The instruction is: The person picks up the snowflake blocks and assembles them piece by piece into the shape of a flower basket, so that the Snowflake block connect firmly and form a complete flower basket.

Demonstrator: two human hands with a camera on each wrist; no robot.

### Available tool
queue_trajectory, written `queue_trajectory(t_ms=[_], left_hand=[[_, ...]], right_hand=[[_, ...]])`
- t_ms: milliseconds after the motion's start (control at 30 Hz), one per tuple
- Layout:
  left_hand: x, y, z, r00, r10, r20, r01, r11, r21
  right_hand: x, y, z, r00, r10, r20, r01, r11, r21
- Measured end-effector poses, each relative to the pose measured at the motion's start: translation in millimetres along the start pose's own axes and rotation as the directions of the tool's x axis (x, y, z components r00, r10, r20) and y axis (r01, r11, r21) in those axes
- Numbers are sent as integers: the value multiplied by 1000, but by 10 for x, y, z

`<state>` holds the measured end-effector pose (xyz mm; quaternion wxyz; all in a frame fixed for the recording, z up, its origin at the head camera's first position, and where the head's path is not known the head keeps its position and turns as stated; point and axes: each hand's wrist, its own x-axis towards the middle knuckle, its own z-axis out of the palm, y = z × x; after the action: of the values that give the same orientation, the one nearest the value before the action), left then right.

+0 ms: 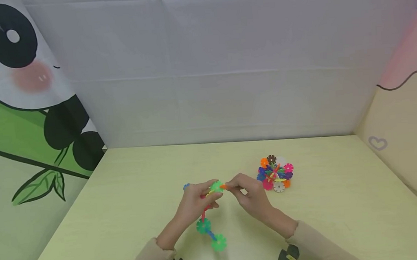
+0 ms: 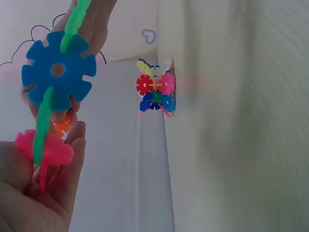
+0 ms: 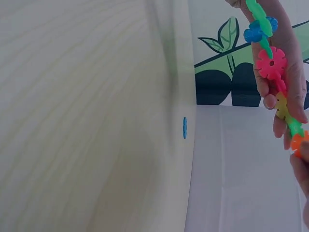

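My left hand (image 1: 196, 202) holds a chain of slotted flower-shaped plastic discs by its upper end, where a light green disc (image 1: 216, 186) shows at the fingertips. A yellow disc (image 3: 281, 104) and a pink disc (image 3: 268, 65) follow along the chain, partly among the fingers. Lower down hang a blue disc (image 2: 41, 72) and a green disc (image 1: 219, 242). My right hand (image 1: 252, 196) pinches an orange disc (image 1: 223, 187) against the light green one. Fingers hide how far their slots overlap.
A pile of many-coloured discs (image 1: 268, 184) lies on the pale table (image 1: 328, 202), right of the hands. One blue disc (image 3: 185, 128) lies beyond the left hand. A white cloth wall (image 1: 228, 104) closes the back, with printed side walls at left and right.
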<state>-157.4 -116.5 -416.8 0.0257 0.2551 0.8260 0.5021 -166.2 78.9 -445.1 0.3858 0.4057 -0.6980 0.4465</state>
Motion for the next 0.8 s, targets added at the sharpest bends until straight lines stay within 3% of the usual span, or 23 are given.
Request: queue_trajectory(t_ms=[167,267,400,533,567,633,733,800], left_hand=[[-13,11,-33,1000,-4,-7,5,999,33],[-8,28,-57,997,-27,-70,32,997,71],[-18,12,-123,983,-55,-174,71,994,86],[-60,-28,-266,980,-67,-188,84,993,84],[-71,-45,-311,979,-71,-191,91,991,95],[-103,-80,-415,975,-89,-201,111,989,100],[-169,-134,-579,964,-126,-235,157,981,118],[-224,-172,-684,957,-141,-254,179,974,135]], right_hand=[[33,-4,10,1000,-3,31,2,1000,6],[69,-11,8,998,24,53,-24,1000,7],[89,7,39,995,75,64,-76,997,25],[102,25,116,977,174,123,-184,980,70],[110,28,135,964,218,151,-231,971,69],[135,37,169,918,331,220,-349,936,49],[184,77,221,811,490,318,-510,860,-26],[206,133,268,744,552,376,-565,821,-86]])
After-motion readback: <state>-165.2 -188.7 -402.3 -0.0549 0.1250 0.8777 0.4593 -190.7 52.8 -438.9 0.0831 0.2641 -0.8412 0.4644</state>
